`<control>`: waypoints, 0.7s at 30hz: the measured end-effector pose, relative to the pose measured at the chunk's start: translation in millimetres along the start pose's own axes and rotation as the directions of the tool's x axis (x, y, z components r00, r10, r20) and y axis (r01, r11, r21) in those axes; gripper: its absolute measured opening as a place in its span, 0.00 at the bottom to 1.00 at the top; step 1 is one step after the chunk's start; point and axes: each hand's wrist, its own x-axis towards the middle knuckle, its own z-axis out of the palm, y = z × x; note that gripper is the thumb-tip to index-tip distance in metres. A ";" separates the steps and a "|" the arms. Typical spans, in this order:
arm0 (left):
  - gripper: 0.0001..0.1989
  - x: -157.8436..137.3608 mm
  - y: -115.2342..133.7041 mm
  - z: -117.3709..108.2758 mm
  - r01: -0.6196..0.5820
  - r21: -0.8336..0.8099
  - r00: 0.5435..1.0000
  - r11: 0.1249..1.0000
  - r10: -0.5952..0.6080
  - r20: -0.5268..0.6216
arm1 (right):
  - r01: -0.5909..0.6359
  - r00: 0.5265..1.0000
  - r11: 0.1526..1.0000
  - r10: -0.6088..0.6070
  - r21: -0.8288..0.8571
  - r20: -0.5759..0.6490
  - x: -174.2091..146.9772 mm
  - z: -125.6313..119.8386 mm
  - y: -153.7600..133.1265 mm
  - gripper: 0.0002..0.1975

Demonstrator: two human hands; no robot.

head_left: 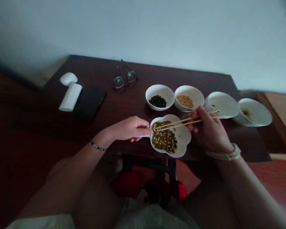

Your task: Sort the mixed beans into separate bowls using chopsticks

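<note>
My left hand (133, 128) is closed on the handle of a white flower-shaped dish (183, 138) at the table's front edge. Green and yellow beans or grains (165, 140), mixed with some dark pieces, lie mostly in its left part. In my right hand (208, 128) is a pair of wooden chopsticks (175, 124), their tips among the mix near the handle. Behind the dish stand a white bowl (150, 90) with dark pieces (157, 101) and a second bowl (198, 92) with yellow beans (185, 101).
Farther right stand a third bowl (225, 103) with a few bits inside and a fourth bowl (259, 111) with a small brownish heap. Eyeglasses (125, 80), a dark flat object (91, 100) and a white handheld device (71, 97) lie left on the dark table (131, 103). A wall rises behind.
</note>
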 end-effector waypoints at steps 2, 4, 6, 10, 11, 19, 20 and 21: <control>0.19 0.4 -0.5 0.0 0.006 -0.002 1.000 1.000 -0.006 0.001 | -0.011 1.000 1.000 0.011 0.000 -0.010 0.7 0.8 0.5 0.20; 0.19 0.8 -0.9 -0.1 0.008 -0.006 1.000 1.000 -0.008 0.005 | -0.018 1.000 1.000 0.018 0.016 -0.022 1.1 1.4 -0.5 0.20; 0.20 1.0 -1.4 -0.5 0.006 -0.012 1.000 1.000 -0.006 0.011 | -0.023 0.999 0.999 0.025 0.049 -0.032 1.3 1.9 -3.6 0.20; 0.20 2.3 -4.4 -1.7 -0.004 -0.029 1.000 1.000 0.004 0.007 | 0.012 0.996 0.988 0.002 0.155 -0.093 3.9 2.2 -13.0 0.21; 0.20 2.8 -5.6 -2.1 -0.007 -0.033 1.000 0.999 0.007 0.006 | 0.033 0.993 0.983 -0.011 0.182 -0.117 5.5 2.2 -14.8 0.21; 0.19 3.8 -9.7 -3.8 -0.002 -0.025 1.000 1.000 0.002 -0.002 | 0.299 0.911 0.953 -0.270 0.047 -0.312 24.6 6.1 -8.4 0.21; 0.19 3.6 -9.5 -3.9 0.000 -0.024 1.000 1.000 0.000 -0.006 | 0.315 0.903 0.948 -0.288 0.035 -0.319 26.1 7.5 -6.6 0.21; 0.19 3.4 -9.4 -4.0 0.001 -0.022 1.000 1.000 -0.002 -0.011 | 0.327 0.897 0.944 -0.299 0.033 -0.324 27.1 8.6 -5.2 0.20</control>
